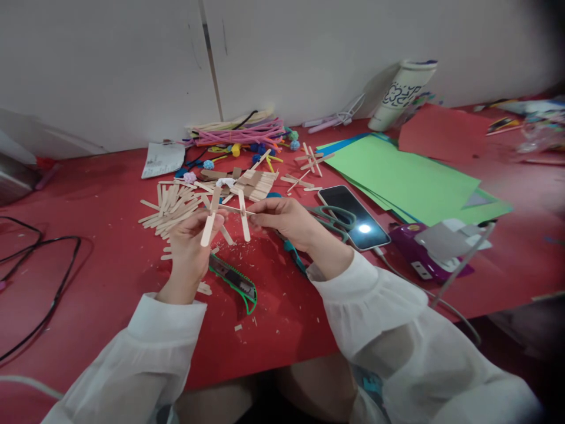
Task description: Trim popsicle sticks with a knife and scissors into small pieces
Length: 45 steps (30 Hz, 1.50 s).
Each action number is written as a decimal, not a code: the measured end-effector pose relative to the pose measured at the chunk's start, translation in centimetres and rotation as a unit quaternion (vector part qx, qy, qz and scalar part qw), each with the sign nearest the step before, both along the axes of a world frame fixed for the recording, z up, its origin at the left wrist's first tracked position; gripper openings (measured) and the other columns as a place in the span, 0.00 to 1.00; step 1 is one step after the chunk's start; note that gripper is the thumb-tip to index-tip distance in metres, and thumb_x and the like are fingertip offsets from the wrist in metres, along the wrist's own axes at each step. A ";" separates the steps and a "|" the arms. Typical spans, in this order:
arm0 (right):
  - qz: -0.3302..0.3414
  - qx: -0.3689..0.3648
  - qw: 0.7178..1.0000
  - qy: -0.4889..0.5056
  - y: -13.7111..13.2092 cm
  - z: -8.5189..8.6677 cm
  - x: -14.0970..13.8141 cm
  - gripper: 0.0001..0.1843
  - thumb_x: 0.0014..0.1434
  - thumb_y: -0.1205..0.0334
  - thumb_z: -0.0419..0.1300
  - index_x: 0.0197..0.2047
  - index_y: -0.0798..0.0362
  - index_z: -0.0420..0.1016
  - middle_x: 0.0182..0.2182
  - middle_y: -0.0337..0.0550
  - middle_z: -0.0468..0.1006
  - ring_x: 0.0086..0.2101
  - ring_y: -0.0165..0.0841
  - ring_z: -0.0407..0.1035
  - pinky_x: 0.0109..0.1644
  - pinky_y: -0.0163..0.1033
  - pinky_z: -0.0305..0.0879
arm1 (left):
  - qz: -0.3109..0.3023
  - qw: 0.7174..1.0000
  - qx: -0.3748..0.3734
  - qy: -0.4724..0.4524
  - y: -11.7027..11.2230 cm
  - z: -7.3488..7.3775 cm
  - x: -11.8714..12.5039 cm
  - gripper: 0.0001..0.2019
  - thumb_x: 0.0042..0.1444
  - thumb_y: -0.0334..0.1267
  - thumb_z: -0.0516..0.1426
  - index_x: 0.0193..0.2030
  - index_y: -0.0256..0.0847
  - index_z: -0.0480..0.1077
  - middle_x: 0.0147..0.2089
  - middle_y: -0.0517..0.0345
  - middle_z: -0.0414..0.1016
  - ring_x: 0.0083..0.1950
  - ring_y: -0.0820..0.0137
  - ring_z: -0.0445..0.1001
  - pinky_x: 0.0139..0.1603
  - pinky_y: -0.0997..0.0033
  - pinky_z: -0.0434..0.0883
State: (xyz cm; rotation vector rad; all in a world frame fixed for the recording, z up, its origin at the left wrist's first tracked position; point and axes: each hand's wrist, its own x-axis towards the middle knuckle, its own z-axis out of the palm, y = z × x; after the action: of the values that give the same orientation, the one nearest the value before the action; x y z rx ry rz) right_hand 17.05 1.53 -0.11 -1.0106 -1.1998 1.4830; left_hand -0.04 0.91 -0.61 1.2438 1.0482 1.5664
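Note:
Between my two hands, above the red table, is a small frame of wooden craft sticks (244,219), with upright sticks joined by a crosswise one. My left hand (192,235) is closed around its left end, where a stick stands in front of the fingers. The thumb and fingers of my right hand (282,219) pinch the right end of the crosswise stick. Below lies a green box cutter (233,280) among wood shavings. A pile of loose craft sticks (172,206) lies beyond my left hand. Scissors with grey-green handles (338,218) lie partly behind my right hand.
A lit phone (355,221) and a purple power adapter (430,250) with cables lie right. Behind are green paper sheets (406,174), a leaning tumbler (401,97), pink pipe cleaners (242,132) and small stick assemblies (312,159). A black cable (66,294) runs along the left.

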 end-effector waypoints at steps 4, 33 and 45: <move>-0.015 0.026 0.999 -0.020 -0.1 0.0 -0.2 0.05 0.43 0.64 0.64 0.28 0.54 0.76 0.22 0.34 0.75 0.22 0.22 0.64 0.27 0.31 0.59 | 0.002 1.000 -0.002 -0.001 0.0 -0.2 -0.1 0.05 0.41 0.38 0.65 0.26 0.41 0.77 0.30 0.58 0.79 0.33 0.69 0.76 0.39 0.67 0.74; -0.149 0.137 0.974 -0.105 -1.5 -0.2 -2.1 0.06 0.50 0.60 0.60 0.29 0.54 0.73 0.27 0.41 0.78 0.29 0.30 0.71 0.33 0.35 0.66 | -0.095 0.991 -0.089 0.012 -0.8 -0.5 0.4 0.12 0.47 0.48 0.62 0.30 0.40 0.75 0.30 0.56 0.77 0.31 0.69 0.75 0.31 0.70 0.73; -0.162 0.164 0.964 -0.132 -1.4 -0.5 -2.2 0.04 0.51 0.63 0.58 0.28 0.54 0.72 0.27 0.40 0.78 0.29 0.30 0.71 0.34 0.35 0.66 | -0.117 0.990 -0.080 -0.010 -0.9 -0.5 0.6 0.12 0.45 0.45 0.63 0.34 0.41 0.78 0.32 0.54 0.79 0.30 0.69 0.75 0.30 0.71 0.71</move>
State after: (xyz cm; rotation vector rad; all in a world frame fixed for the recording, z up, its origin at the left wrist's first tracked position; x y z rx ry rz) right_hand 14.82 0.15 -0.61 -1.1338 -1.3387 0.8797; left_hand 0.54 0.06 -1.12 1.1931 0.9575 1.2887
